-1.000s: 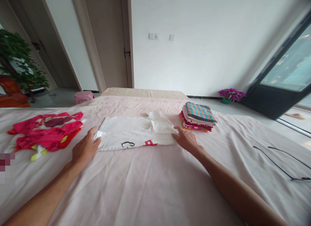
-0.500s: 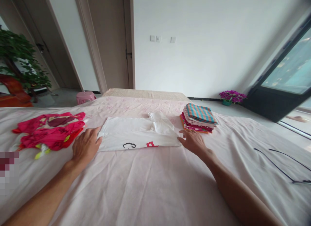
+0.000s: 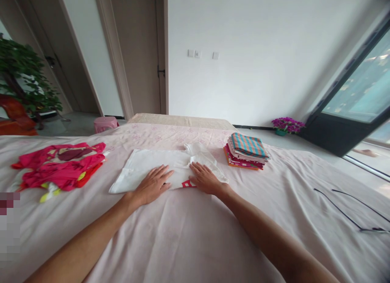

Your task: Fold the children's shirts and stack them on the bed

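A white T-shirt (image 3: 128, 173) lies folded lengthwise on the pale pink bedsheet (image 3: 170, 242), one sleeve (image 3: 202, 152) sticking out at its far right. My left hand (image 3: 154, 184) rests flat on the shirt's near middle, fingers spread, and covers the black print. Just to its right, my right hand (image 3: 205, 178) presses flat on the cloth beside a red printed patch (image 3: 187, 183). Neither hand grips anything.
Crumpled pink and red clothes (image 3: 63, 165) lie to the left. On the right stands a stack of folded cloths (image 3: 248, 151), a checked one on top. Dark-framed glasses (image 3: 344, 210) rest nearer me. A pink stool (image 3: 105, 124) stands beyond the bed.
Both hands have moved inward from the shirt's two ends onto its middle. The shirt's left end now lies flat and reaches farther toward me.
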Demonstrator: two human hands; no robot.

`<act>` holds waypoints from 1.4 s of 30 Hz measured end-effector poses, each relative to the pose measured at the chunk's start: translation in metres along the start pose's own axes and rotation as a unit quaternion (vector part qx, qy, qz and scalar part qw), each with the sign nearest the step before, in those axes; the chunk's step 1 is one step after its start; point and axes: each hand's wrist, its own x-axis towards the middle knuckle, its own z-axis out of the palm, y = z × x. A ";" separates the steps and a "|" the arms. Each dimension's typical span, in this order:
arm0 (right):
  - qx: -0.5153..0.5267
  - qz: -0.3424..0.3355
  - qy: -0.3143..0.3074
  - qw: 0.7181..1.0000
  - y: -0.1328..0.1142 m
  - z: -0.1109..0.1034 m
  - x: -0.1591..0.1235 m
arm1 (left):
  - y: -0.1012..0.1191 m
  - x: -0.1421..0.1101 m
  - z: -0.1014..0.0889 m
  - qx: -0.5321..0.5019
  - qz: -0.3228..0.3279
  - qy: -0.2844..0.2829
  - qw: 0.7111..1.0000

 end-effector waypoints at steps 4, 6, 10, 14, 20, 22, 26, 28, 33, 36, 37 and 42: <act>-0.044 0.044 -0.019 0.998 0.009 0.009 -0.003 | -0.006 -0.011 0.002 0.027 0.008 -0.006 1.000; -0.057 0.064 -0.026 0.996 0.013 0.009 -0.005 | -0.014 -0.018 0.001 0.028 0.000 -0.004 1.000; -0.077 0.100 -0.029 0.992 0.023 0.006 -0.010 | -0.040 -0.031 -0.005 0.039 -0.067 -0.007 0.997; -0.072 0.148 -0.035 0.986 0.033 0.005 -0.016 | -0.070 -0.042 -0.010 0.074 -0.199 -0.024 0.977; -0.069 0.166 -0.022 0.983 0.036 0.008 -0.019 | -0.083 -0.044 -0.012 0.097 -0.297 -0.019 0.950; -0.067 0.165 -0.020 0.984 0.036 0.008 -0.019 | -0.081 -0.044 -0.012 0.107 -0.306 -0.015 0.946; -0.065 0.166 -0.022 0.984 0.035 0.007 -0.020 | -0.077 -0.044 -0.012 0.131 -0.316 -0.004 0.940; -0.067 0.168 -0.021 0.983 0.034 0.005 -0.020 | -0.074 -0.045 -0.012 0.152 -0.301 0.021 0.941; -0.069 0.166 -0.018 0.984 0.032 0.004 -0.021 | -0.068 -0.039 -0.010 0.147 -0.196 0.103 0.964; -0.072 0.166 -0.018 0.983 0.032 0.005 -0.021 | -0.068 -0.034 -0.006 0.079 -0.134 0.080 0.985; -0.073 0.166 -0.017 0.983 0.033 0.005 -0.021 | -0.068 -0.033 -0.004 0.061 -0.126 0.065 0.988; -0.070 0.159 -0.012 0.985 0.034 0.006 -0.021 | -0.070 -0.032 -0.003 0.042 -0.131 0.038 0.990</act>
